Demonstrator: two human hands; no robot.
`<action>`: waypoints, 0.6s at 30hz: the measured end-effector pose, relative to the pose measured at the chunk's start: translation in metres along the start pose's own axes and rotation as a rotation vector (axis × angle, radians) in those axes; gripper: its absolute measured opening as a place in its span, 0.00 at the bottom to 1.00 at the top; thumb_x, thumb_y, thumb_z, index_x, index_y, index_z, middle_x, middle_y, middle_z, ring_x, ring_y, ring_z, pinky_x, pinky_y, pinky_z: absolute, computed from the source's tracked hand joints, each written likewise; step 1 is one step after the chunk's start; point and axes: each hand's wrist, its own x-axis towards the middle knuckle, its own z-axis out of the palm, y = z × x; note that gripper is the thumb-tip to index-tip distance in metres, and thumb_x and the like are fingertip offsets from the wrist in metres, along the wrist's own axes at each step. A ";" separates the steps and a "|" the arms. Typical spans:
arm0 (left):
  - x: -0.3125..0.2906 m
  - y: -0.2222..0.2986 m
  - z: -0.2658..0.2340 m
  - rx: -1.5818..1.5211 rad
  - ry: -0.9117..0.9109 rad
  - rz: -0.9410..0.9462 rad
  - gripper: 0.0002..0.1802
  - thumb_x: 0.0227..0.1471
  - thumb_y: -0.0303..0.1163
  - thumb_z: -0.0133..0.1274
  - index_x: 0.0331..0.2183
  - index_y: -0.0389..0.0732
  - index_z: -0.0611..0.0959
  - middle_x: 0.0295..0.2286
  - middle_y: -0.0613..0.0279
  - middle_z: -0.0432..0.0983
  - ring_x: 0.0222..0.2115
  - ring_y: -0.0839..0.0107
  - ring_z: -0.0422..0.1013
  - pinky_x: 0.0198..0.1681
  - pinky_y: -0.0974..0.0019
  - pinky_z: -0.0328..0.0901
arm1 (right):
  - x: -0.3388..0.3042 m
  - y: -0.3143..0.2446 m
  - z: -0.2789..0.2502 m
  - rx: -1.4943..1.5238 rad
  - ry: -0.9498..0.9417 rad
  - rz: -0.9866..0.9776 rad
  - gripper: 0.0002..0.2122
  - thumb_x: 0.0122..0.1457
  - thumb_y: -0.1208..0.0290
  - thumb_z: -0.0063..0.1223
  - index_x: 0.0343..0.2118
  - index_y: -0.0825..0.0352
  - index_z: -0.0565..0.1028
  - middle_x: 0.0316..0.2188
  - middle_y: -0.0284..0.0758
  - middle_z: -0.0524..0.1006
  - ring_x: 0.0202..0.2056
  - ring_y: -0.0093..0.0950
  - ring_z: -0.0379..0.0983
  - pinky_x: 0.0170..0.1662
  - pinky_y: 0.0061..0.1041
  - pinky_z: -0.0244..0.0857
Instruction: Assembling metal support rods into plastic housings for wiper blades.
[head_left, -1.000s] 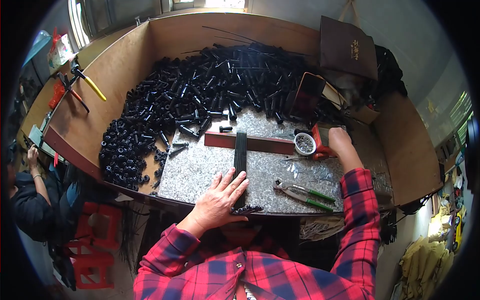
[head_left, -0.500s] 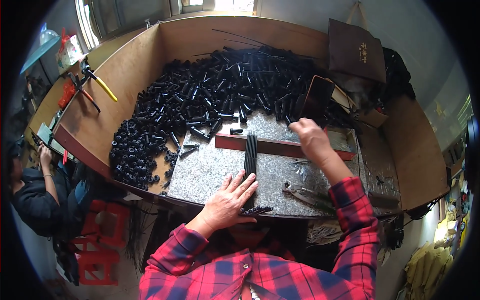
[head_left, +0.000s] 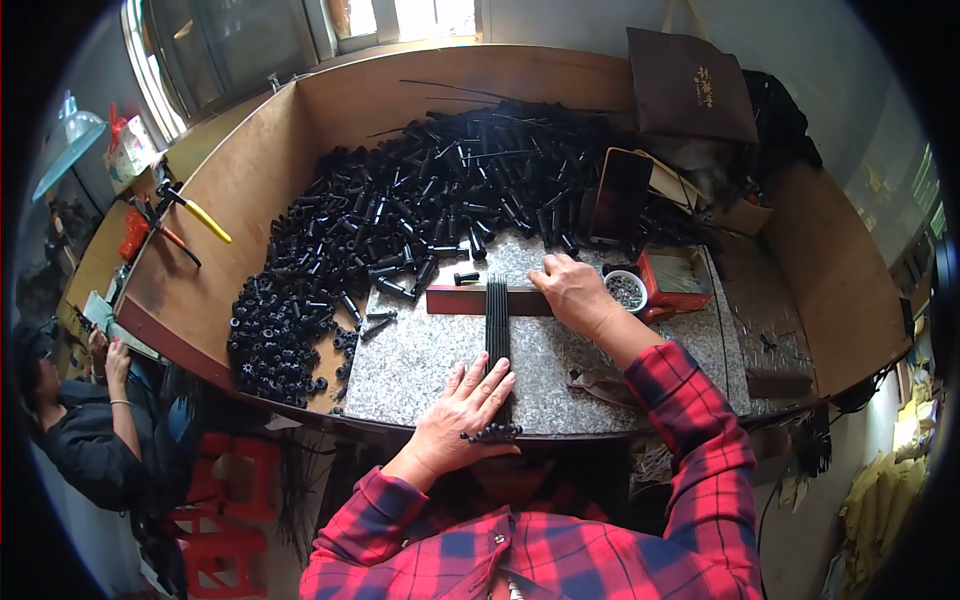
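My left hand (head_left: 462, 412) lies flat with fingers outstretched over the near part of a bundle of thin black rods (head_left: 497, 325). Dark knobbed rod ends (head_left: 491, 434) show at the palm. The bundle crosses a red bar (head_left: 455, 301) on the speckled grey slab (head_left: 400, 360). At the bar's right part, my right hand (head_left: 578, 292) has its fingers pinched together; whatever they hold, if anything, is hidden. Just past the bar lies a small black tubular piece (head_left: 467, 278). Beside my right hand is a white cup (head_left: 627, 290) of small grey bits.
A large heap of black tubular parts (head_left: 430, 200) fills the back and left. A red box (head_left: 676, 280), an upright phone (head_left: 618, 195) and pincers (head_left: 603, 388) are at the right. Wooden walls (head_left: 215, 210) enclose the table. A co-worker (head_left: 90, 430) sits at the left.
My right hand has moved left to the red bar, revealing the white cup and more of the red box. My left hand stays on the rods. The whole view has shifted slightly.
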 end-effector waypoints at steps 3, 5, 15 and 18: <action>0.001 0.000 0.001 -0.002 -0.010 -0.007 0.52 0.39 0.62 0.57 0.57 0.36 0.63 0.60 0.50 0.53 0.62 0.47 0.44 0.62 0.45 0.44 | -0.001 0.001 0.000 0.012 -0.003 0.003 0.07 0.50 0.73 0.48 0.31 0.64 0.75 0.31 0.39 0.73 0.37 0.33 0.73 0.39 0.29 0.69; 0.001 0.001 0.001 0.005 -0.007 -0.002 0.52 0.39 0.62 0.57 0.57 0.36 0.63 0.59 0.50 0.53 0.62 0.47 0.44 0.62 0.45 0.44 | -0.001 0.001 0.000 0.014 -0.002 0.006 0.09 0.50 0.74 0.47 0.34 0.63 0.75 0.30 0.38 0.72 0.37 0.33 0.72 0.38 0.29 0.69; 0.001 0.002 0.003 0.000 0.011 -0.008 0.53 0.37 0.63 0.58 0.56 0.36 0.65 0.59 0.48 0.54 0.61 0.45 0.46 0.61 0.44 0.45 | 0.001 0.002 0.006 -0.001 0.032 -0.034 0.05 0.50 0.73 0.47 0.29 0.64 0.75 0.30 0.38 0.73 0.35 0.32 0.73 0.37 0.29 0.69; 0.001 0.001 0.005 0.012 0.029 0.001 0.52 0.37 0.62 0.58 0.56 0.35 0.65 0.59 0.48 0.54 0.61 0.45 0.47 0.61 0.44 0.45 | 0.004 0.000 0.007 0.008 -0.016 -0.026 0.12 0.50 0.75 0.47 0.38 0.62 0.76 0.30 0.37 0.72 0.36 0.33 0.72 0.39 0.29 0.69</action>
